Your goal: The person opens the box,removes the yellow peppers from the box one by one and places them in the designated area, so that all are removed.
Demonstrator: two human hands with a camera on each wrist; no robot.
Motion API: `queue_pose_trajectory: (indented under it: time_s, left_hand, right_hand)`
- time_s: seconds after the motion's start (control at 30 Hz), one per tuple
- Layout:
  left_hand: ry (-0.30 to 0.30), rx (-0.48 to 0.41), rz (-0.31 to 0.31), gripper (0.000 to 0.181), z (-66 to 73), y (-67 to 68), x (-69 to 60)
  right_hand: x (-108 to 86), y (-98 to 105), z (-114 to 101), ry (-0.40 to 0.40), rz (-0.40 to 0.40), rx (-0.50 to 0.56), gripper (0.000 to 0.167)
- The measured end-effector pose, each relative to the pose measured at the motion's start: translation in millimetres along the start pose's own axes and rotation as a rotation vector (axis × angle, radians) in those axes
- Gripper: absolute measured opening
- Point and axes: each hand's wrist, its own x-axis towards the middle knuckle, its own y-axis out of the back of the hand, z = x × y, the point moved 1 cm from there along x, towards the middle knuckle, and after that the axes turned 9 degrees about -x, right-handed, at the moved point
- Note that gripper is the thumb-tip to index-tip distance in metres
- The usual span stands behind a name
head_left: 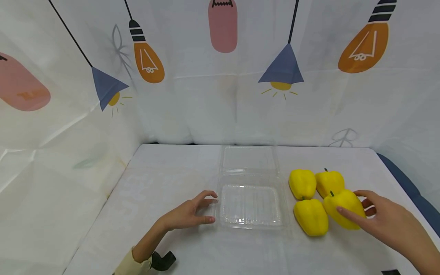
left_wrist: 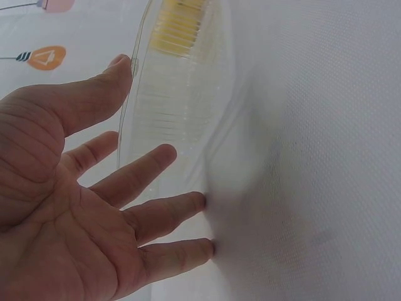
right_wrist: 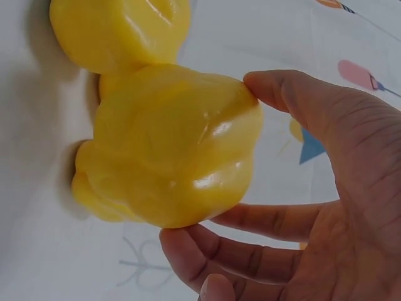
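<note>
My right hand [head_left: 395, 219] pinches the nearest-right yellow bell pepper [head_left: 343, 210] between thumb and fingers; the right wrist view shows the thumb on one side of this pepper [right_wrist: 175, 144] and fingertips on the other. Other yellow bell peppers [head_left: 311, 217] sit close against it on its left and behind. To their left, a clear plastic clamshell box [head_left: 252, 225] lies with its lid [head_left: 249, 158] folded back. Beside the box's left edge is my left hand [head_left: 189, 212], fingers spread and holding nothing. In the left wrist view, its thumb reaches the box rim [left_wrist: 128, 94]; whether they touch I cannot tell.
A white-covered table [head_left: 165, 168] lies under everything. Behind it and on the left hangs a white cloth [head_left: 192, 103] printed with lamps and bulbs. Something dark blue [head_left: 409, 183] shows past the table's right edge.
</note>
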Motion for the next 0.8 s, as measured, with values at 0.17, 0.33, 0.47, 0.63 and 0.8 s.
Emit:
queue_pose_trajectory:
  time_s: [0.17,0.33,0.47,0.63,0.8]
  left_hand:
    - [0.002,0.002,0.0,0.064,0.8,0.0,-0.2]
    - [0.003,0.002,-0.001,0.064,1.3,0.0,-0.1]
    - [0.007,0.003,0.0,0.064,1.5,-0.1,0.0]
    - [0.009,0.002,-0.001,0.064,1.5,-0.1,0.2]
    - [0.011,0.002,0.0,0.064,1.4,0.0,0.5]
  right_hand:
    - [1.3,-2.7,4.4,-0.001,-0.043,-0.001,0.098]
    - [3.6,-6.5,9.1,-0.003,-0.061,0.005,0.099]
    - [4.7,-10.0,11.2,-0.006,-0.098,0.01,0.099]
    - [5.9,-14.4,11.6,-0.01,-0.149,0.019,0.101]
    - [7.1,-19.6,12.5,-0.01,-0.16,0.022,0.103]
